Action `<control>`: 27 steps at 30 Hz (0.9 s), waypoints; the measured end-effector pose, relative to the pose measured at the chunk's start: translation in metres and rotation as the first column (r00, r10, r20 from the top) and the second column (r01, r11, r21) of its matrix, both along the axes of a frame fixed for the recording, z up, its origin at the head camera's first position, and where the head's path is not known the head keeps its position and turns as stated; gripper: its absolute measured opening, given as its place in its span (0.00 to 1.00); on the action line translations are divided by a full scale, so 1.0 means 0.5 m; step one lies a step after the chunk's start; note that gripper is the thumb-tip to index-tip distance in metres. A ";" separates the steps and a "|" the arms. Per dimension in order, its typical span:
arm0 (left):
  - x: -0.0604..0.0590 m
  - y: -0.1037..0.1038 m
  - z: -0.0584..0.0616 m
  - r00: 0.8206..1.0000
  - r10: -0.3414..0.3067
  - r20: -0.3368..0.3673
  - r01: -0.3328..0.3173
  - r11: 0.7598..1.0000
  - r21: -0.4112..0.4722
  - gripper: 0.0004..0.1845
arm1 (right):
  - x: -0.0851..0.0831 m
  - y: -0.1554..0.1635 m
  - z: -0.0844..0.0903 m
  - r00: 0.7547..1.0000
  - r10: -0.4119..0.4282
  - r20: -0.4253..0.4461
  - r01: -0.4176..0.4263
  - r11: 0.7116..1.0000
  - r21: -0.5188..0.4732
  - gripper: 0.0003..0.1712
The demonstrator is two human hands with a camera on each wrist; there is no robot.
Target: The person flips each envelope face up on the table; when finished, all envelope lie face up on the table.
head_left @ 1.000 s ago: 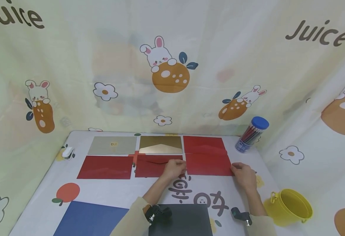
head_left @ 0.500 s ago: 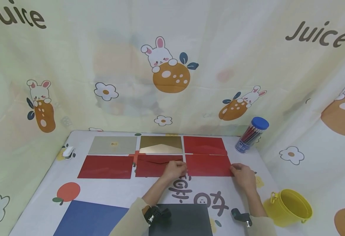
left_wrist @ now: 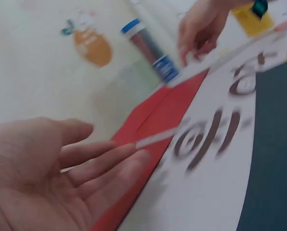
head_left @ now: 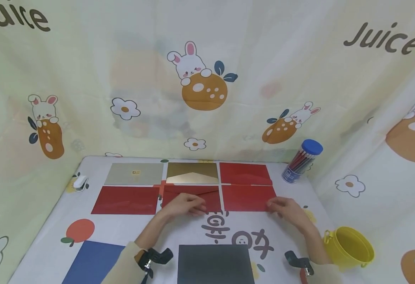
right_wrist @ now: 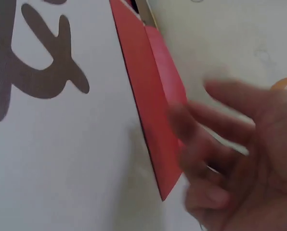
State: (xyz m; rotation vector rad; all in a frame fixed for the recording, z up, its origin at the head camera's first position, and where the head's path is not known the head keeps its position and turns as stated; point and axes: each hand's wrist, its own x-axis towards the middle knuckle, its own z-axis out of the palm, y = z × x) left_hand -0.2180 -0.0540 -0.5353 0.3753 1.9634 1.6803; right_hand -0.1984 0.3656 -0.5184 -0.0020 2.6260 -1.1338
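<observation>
Apparently six envelopes lie gridded; left hand (head_left: 184, 205) spread flat on middle red envelope (head_left: 193, 199), right hand (head_left: 285, 208) relaxed beside right red envelope (head_left: 248, 198); dark envelope (head_left: 214, 263) unplaced.

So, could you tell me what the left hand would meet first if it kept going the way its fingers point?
Probably the middle red envelope: the left hand lies over its near edge, fingers pointing right across it.

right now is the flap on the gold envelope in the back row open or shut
Shut. The gold envelope lies flat on the table with its paler pointed flap folded down over the body; nothing stands up from it.
</observation>
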 end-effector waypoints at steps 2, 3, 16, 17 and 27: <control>0.011 -0.052 0.002 0.999 -0.044 0.030 0.044 0.999 -0.020 0.22 | 0.006 -0.009 0.008 0.990 0.116 0.085 -0.110 0.991 -0.072 0.24; 0.017 -0.076 0.001 0.997 -0.059 0.056 0.061 0.998 -0.027 0.22 | 0.009 -0.015 0.010 0.977 0.171 0.127 -0.159 0.982 -0.103 0.23; 0.103 -0.189 -0.020 0.933 -0.206 0.295 0.218 0.976 -0.008 0.21 | 0.041 -0.080 -0.012 0.785 0.515 0.345 -0.371 0.836 -0.404 0.20; 0.105 -0.188 -0.019 0.930 -0.218 0.297 0.226 0.974 0.007 0.21 | 0.041 -0.081 -0.013 0.777 0.525 0.346 -0.375 0.829 -0.415 0.21; 0.115 -0.190 -0.026 0.906 -0.260 0.333 0.239 0.966 0.103 0.25 | 0.042 -0.090 -0.026 0.750 0.578 0.322 -0.390 0.779 -0.491 0.22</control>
